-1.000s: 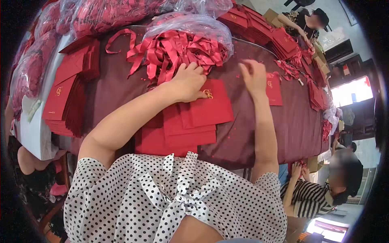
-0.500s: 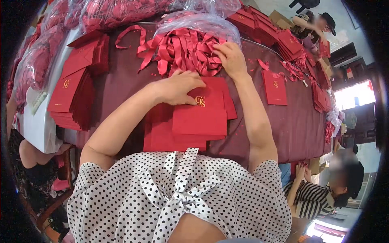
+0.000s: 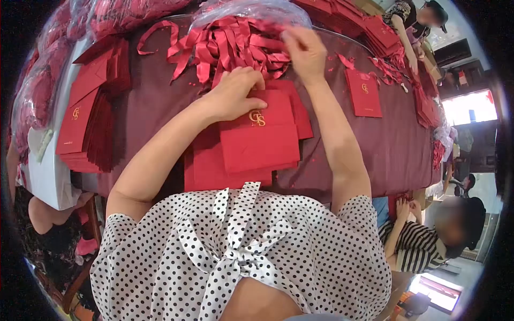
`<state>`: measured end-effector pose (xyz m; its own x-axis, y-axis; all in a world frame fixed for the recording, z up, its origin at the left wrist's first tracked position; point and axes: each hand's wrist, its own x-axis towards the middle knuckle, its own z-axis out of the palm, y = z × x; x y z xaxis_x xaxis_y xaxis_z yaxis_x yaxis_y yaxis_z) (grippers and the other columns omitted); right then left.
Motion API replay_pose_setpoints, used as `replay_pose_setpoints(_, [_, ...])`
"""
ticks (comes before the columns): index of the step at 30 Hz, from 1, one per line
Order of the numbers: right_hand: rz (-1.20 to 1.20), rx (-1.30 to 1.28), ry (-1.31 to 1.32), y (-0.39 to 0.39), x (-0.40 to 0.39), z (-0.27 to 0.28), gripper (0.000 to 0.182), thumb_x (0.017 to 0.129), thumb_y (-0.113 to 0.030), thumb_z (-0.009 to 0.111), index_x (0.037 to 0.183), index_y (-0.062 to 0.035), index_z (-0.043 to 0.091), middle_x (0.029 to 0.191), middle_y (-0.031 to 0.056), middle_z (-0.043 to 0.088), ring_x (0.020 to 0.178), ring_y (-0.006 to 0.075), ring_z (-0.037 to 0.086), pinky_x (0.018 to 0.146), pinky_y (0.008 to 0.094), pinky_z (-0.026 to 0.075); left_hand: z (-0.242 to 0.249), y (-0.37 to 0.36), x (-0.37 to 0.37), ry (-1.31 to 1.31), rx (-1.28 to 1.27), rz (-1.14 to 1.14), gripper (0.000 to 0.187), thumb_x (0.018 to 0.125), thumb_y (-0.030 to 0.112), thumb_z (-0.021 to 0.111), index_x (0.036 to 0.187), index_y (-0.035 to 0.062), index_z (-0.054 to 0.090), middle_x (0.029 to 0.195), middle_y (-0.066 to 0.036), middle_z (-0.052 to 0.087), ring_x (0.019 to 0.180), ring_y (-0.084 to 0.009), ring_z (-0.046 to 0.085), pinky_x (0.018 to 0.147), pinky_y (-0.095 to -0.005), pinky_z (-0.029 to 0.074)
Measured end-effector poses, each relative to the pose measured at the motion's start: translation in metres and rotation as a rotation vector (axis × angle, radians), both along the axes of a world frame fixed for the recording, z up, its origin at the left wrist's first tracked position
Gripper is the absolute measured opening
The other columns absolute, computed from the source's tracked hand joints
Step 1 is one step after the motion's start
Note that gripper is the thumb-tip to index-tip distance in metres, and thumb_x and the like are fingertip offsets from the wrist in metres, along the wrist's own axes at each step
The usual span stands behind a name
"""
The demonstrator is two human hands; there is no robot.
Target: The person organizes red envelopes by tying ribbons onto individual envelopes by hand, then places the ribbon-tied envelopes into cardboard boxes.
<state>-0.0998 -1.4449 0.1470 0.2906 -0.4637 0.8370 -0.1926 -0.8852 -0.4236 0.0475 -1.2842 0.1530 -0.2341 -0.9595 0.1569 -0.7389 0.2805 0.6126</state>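
Note:
Red envelopes [image 3: 261, 147] with a gold emblem lie overlapped in front of me. My left hand [image 3: 235, 95] is closed around the upper left edge of the top one, thumb on its face. Behind them a heap of red ribbons [image 3: 230, 48] spills from a clear plastic bag [image 3: 257, 9]. At the right side of this heap is my right hand [image 3: 305, 51], blurred by motion, with fingers pinched at the ribbons; whether a ribbon is between them is too blurred to tell.
Tall stacks of red envelopes [image 3: 80, 125] stand at the left, beside bagged red ribbons [image 3: 37, 91]. One envelope [image 3: 364, 93] lies at the right, near loose ribbon pieces [image 3: 388, 69]. A person in stripes [image 3: 417, 243] sits at the right; another person [image 3: 409, 27] is at the far right.
The view has shifted, so the table things appear higher. My right hand has moved up and slightly away along the ribbon heap. My left hand still holds the envelope.

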Motion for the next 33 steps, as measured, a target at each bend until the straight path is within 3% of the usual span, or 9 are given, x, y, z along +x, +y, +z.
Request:
replay_pose_setpoints(3, [0.121,0.392,-0.500,0.007,-0.009,0.021,0.016,0.086,-0.011,0.064,0.098,-0.0014,0.066,0.091,0.0046,0.066,0.081,0.0101,0.060,0.069,0.0230,0.048,0.003,0.009,0.007,0.157,0.056,-0.001,0.021,0.077,0.015,0.068,0.092,0.0036,0.057,0.089,-0.009,0.057,0.093,-0.0244,0.049,0.085,-0.0351,0.038])
replay_pose_setpoints(6, [0.187,0.415,-0.712,0.010,-0.026,0.048,0.021,0.090,-0.013,0.058,0.106,0.0008,0.056,0.101,0.0121,0.065,0.079,0.0173,0.063,0.074,0.0289,0.051,0.002,0.012,0.013,0.431,0.223,-0.081,0.013,0.083,0.010,0.063,0.090,0.0006,0.057,0.080,-0.005,0.059,0.079,-0.0135,0.051,0.073,-0.0280,0.042])
replay_pose_setpoints(8, [0.446,0.462,-0.881,0.026,-0.041,0.071,0.019,0.092,-0.014,0.054,0.104,-0.0014,0.045,0.093,0.0139,0.064,0.079,0.0234,0.063,0.074,0.0338,0.053,-0.001,0.010,0.019,0.417,0.211,-0.100,0.013,0.083,0.010,0.062,0.090,-0.0005,0.057,0.081,-0.007,0.060,0.078,-0.0143,0.054,0.071,-0.0286,0.044])
replay_pose_setpoints(10, [0.396,0.439,-0.791,0.044,-0.066,0.084,0.018,0.095,-0.015,0.049,0.101,-0.0038,0.038,0.083,0.0138,0.061,0.073,0.0273,0.062,0.072,0.0383,0.054,-0.004,0.011,0.022,0.456,0.219,-0.096,0.012,0.084,0.009,0.060,0.090,-0.0018,0.058,0.080,-0.008,0.062,0.076,-0.0137,0.056,0.069,-0.0283,0.044])
replay_pose_setpoints(13, [0.126,0.390,-0.450,0.090,-0.076,0.094,0.016,0.096,-0.018,0.048,0.098,-0.0026,0.044,0.067,0.0077,0.056,0.058,0.0143,0.055,0.057,0.0288,0.050,-0.004,0.010,0.024,0.513,0.275,-0.088,0.012,0.084,0.009,0.060,0.089,-0.0021,0.058,0.080,-0.007,0.061,0.076,-0.0123,0.055,0.069,-0.0276,0.044])
replay_pose_setpoints(17, [0.132,0.745,0.053,0.144,-0.055,0.072,0.008,0.094,-0.012,0.050,0.092,-0.0042,0.049,0.066,0.0052,0.057,0.059,0.0081,0.054,0.054,0.0216,0.045,-0.001,0.015,0.024,0.520,0.281,-0.076,0.013,0.084,0.009,0.061,0.090,-0.0024,0.059,0.079,-0.005,0.061,0.075,-0.0112,0.054,0.069,-0.0266,0.043])
replay_pose_setpoints(21, [0.267,0.823,0.134,0.161,-0.040,0.022,0.010,0.084,-0.004,0.064,0.085,0.0015,0.056,0.073,0.0033,0.060,0.062,0.0065,0.056,0.056,0.0200,0.045,0.004,0.023,0.024,0.520,0.341,-0.078,0.011,0.086,0.008,0.059,0.090,-0.0009,0.057,0.080,0.000,0.056,0.077,-0.0069,0.048,0.070,-0.0221,0.041])
replay_pose_setpoints(29, [0.236,0.664,0.287,0.162,-0.041,0.025,0.013,0.086,-0.005,0.061,0.095,0.0044,0.063,0.077,0.0033,0.061,0.065,0.0066,0.055,0.058,0.0206,0.046,0.001,0.033,0.025,0.995,0.572,-0.204,0.013,0.085,0.007,0.059,0.097,0.0018,0.059,0.087,0.004,0.058,0.081,-0.0037,0.050,0.074,-0.0186,0.041])
replay_pose_setpoints(33, [0.292,0.847,0.145,0.166,-0.040,0.028,0.015,0.088,-0.004,0.059,0.100,0.0032,0.063,0.078,0.0018,0.060,0.069,0.0059,0.055,0.063,0.0191,0.045,0.001,0.033,0.025,1.052,0.623,-0.235,0.012,0.084,0.009,0.062,0.094,0.0034,0.059,0.086,0.005,0.055,0.083,-0.0029,0.049,0.076,-0.0178,0.039])
